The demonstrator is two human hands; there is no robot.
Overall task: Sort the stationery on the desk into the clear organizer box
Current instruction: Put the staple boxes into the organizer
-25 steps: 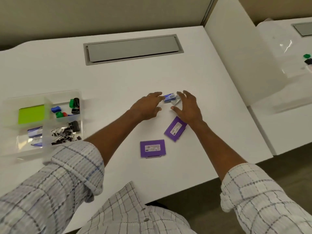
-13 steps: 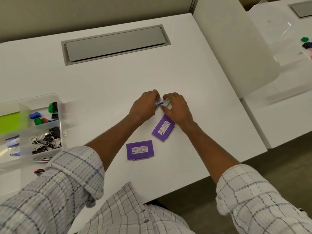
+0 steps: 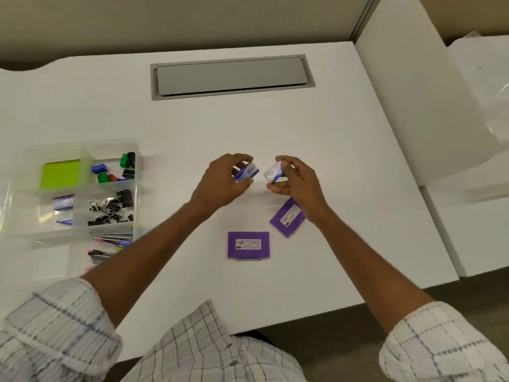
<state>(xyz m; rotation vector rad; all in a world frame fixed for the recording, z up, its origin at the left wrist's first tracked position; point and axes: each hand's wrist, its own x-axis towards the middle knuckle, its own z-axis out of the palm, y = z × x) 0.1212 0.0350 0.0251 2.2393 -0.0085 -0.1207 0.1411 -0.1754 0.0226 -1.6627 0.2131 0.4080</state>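
Observation:
My left hand [image 3: 223,180] holds a small blue-and-white staple box [image 3: 247,172] above the white desk. My right hand [image 3: 297,179] holds a second small blue-and-white box [image 3: 273,172], a short gap apart from the first. Two flat purple cases lie on the desk: one [image 3: 248,245] in front of my hands, the other [image 3: 287,217] tilted, partly under my right wrist. The clear organizer box [image 3: 16,172] stands at the left, with a green sticky-note pad [image 3: 60,173], coloured clips [image 3: 113,169], black binder clips [image 3: 110,206], two small blue-white boxes [image 3: 64,209] and pens [image 3: 110,239].
A grey cable hatch [image 3: 231,77] is set into the desk [image 3: 248,122] at the back. A white divider panel [image 3: 418,106] rises at the right, with another desk behind it. The desk's front edge runs just before my body.
My hands closed together over the two small boxes on the desk, then lifted and drew apart, each with one box. The view shifted so more of the organizer shows.

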